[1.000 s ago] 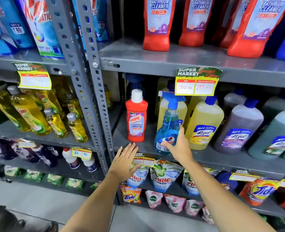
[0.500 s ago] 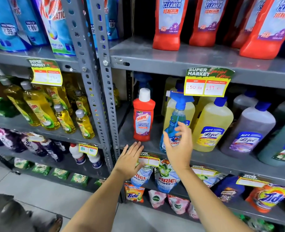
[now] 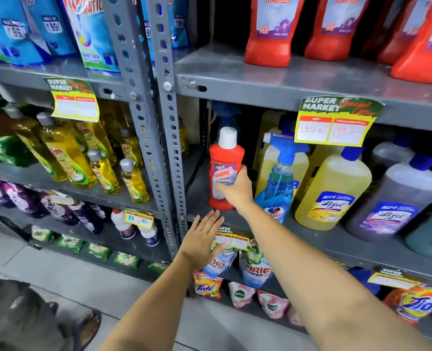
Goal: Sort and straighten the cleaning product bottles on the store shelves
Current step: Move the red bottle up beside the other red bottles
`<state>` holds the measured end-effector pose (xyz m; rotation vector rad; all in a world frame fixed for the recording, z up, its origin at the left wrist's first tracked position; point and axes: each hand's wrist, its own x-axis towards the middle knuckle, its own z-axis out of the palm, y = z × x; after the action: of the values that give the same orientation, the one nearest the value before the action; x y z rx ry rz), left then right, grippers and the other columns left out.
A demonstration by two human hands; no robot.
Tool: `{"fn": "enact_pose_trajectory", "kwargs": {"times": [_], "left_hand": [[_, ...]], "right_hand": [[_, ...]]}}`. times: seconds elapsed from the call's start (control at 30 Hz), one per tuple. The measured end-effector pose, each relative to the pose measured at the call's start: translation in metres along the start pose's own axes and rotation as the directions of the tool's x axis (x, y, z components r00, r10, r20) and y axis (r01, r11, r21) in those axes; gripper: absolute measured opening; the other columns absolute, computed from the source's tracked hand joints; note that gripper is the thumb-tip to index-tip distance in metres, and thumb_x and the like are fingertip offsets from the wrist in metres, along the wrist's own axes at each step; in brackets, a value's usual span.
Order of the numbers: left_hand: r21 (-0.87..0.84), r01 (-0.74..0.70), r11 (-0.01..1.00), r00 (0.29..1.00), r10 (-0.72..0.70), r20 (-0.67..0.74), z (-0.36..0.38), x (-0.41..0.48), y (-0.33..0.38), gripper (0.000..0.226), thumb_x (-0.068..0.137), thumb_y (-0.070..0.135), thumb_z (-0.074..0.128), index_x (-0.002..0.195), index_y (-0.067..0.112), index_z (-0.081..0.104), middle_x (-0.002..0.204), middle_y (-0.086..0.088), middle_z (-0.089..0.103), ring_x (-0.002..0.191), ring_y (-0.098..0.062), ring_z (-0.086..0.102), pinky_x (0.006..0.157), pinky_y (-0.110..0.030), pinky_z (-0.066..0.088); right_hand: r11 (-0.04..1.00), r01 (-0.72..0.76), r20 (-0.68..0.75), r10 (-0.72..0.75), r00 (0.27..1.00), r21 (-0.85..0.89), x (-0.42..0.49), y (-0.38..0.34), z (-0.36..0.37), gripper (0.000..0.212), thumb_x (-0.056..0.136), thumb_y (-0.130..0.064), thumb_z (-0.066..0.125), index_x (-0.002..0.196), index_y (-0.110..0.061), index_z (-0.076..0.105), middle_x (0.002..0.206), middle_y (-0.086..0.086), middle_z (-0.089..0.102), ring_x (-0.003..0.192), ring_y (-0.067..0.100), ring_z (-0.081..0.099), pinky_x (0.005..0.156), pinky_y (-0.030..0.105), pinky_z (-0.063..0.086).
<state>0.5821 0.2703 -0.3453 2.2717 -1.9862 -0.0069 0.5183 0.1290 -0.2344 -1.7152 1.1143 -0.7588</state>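
A red Harpic bottle with a white cap stands upright at the left end of the middle grey shelf. My right hand grips its lower front. Just right of it stands a blue spray bottle, untouched, then a yellow Lizol jug and a purple Lizol jug. My left hand hangs flat with fingers spread at the shelf's front edge, below the red bottle, holding nothing.
Large red bathroom cleaner bottles line the shelf above. A perforated steel upright borders the bay on the left; beyond it stand yellow dish-soap bottles. A price tag hangs overhead. Detergent pouches fill the shelf below.
My right hand left the blue spray bottle and moved left onto the red Harpic bottle, closing on it. My left hand stayed at the shelf edge. The view drew closer.
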Motion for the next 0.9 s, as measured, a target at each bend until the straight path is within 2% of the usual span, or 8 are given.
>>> {"fn": "enact_pose_trajectory", "kwargs": {"times": [0.27, 0.4, 0.47, 0.53, 0.67, 0.77, 0.8, 0.9], "left_hand": [[0.041, -0.008, 0.999, 0.992, 0.002, 0.128, -0.009, -0.001, -0.003, 0.083, 0.093, 0.067, 0.027, 0.152, 0.018, -0.007, 0.161, 0.001, -0.014, 0.145, -0.012, -0.018, 0.12, -0.041, -0.008], [-0.114, -0.027, 0.993, 0.988, 0.044, 0.151, -0.04, 0.001, -0.002, 0.075, 0.095, 0.064, 0.031, 0.153, 0.021, 0.011, 0.162, 0.003, -0.005, 0.148, -0.012, -0.003, 0.121, -0.039, -0.002], [-0.185, -0.134, 0.974, 0.991, 0.132, -0.025, -0.079, 0.009, 0.0, 0.066, 0.096, 0.06, 0.037, 0.149, 0.021, 0.031, 0.161, 0.0, 0.017, 0.146, -0.017, 0.017, 0.12, -0.044, 0.011], [-0.103, -0.27, 0.958, 0.928, 0.23, -0.291, -0.127, 0.019, 0.003, 0.053, 0.096, 0.05, 0.047, 0.138, 0.017, 0.048, 0.15, -0.005, 0.042, 0.138, -0.023, 0.033, 0.113, -0.05, 0.029], [0.006, -0.381, 0.924, 0.658, 0.276, -0.7, -0.226, 0.04, 0.021, 0.03, 0.096, 0.028, 0.052, 0.114, 0.007, 0.062, 0.138, -0.013, 0.054, 0.136, -0.027, 0.04, 0.112, -0.042, 0.033], [0.063, -0.403, 0.913, 0.467, 0.264, -0.844, -0.281, 0.057, 0.037, 0.034, 0.097, 0.025, 0.049, 0.121, 0.004, 0.061, 0.137, -0.014, 0.055, 0.136, -0.025, 0.04, 0.114, -0.035, 0.029], [0.068, -0.385, 0.92, 0.469, 0.259, -0.844, -0.295, 0.063, 0.044, 0.038, 0.097, 0.027, 0.048, 0.126, 0.005, 0.058, 0.141, -0.012, 0.052, 0.138, -0.025, 0.037, 0.114, -0.037, 0.028], [0.081, -0.231, 0.969, 0.647, 0.216, -0.731, -0.316, 0.081, 0.057, 0.047, 0.098, 0.041, 0.045, 0.135, 0.013, 0.053, 0.147, -0.007, 0.046, 0.142, -0.025, 0.03, 0.112, -0.044, 0.025]], "right_hand": [[0.981, 0.191, 0.001, -0.191, 0.982, -0.002, -0.033, -0.014, -0.013, 0.056, 0.073, -0.011, 0.083, 0.121, -0.014, 0.053, 0.116, 0.005, 0.068, 0.107, 0.02, 0.064, 0.089, 0.031, 0.051], [0.931, 0.327, 0.001, -0.332, 0.943, 0.161, -0.08, -0.059, -0.054, 0.058, 0.066, -0.016, 0.085, 0.11, -0.035, 0.053, 0.099, -0.026, 0.067, 0.091, -0.007, 0.063, 0.083, 0.018, 0.052], [0.891, 0.397, -0.047, -0.397, 0.917, 0.221, -0.099, -0.09, -0.086, 0.054, 0.06, -0.019, 0.085, 0.103, -0.035, 0.056, 0.093, -0.031, 0.069, 0.091, -0.009, 0.065, 0.079, 0.013, 0.05], [0.845, 0.483, -0.126, -0.466, 0.875, 0.228, -0.114, -0.125, -0.125, 0.051, 0.059, -0.018, 0.084, 0.101, -0.03, 0.058, 0.092, -0.027, 0.072, 0.089, -0.006, 0.068, 0.077, 0.012, 0.05], [0.74, 0.656, -0.295, -0.599, 0.744, 0.151, -0.124, -0.191, -0.206, 0.058, 0.063, -0.027, 0.083, 0.113, -0.011, 0.06, 0.107, 0.0, 0.073, 0.099, 0.012, 0.071, 0.087, 0.029, 0.055], [0.696, 0.716, -0.405, -0.641, 0.652, 0.051, -0.108, -0.223, -0.248, 0.063, 0.067, -0.029, 0.081, 0.116, 0.004, 0.058, 0.109, 0.01, 0.071, 0.102, 0.018, 0.07, 0.091, 0.037, 0.055], [0.694, 0.719, -0.42, -0.646, 0.638, 0.024, -0.1, -0.23, -0.258, 0.06, 0.069, -0.027, 0.081, 0.115, 0.004, 0.058, 0.109, 0.01, 0.071, 0.102, 0.018, 0.069, 0.092, 0.038, 0.055], [0.721, 0.693, -0.393, -0.637, 0.663, 0.0, -0.071, -0.235, -0.273, 0.044, 0.074, -0.011, 0.082, 0.112, -0.011, 0.059, 0.11, 0.003, 0.07, 0.104, 0.013, 0.068, 0.094, 0.041, 0.054]]}}
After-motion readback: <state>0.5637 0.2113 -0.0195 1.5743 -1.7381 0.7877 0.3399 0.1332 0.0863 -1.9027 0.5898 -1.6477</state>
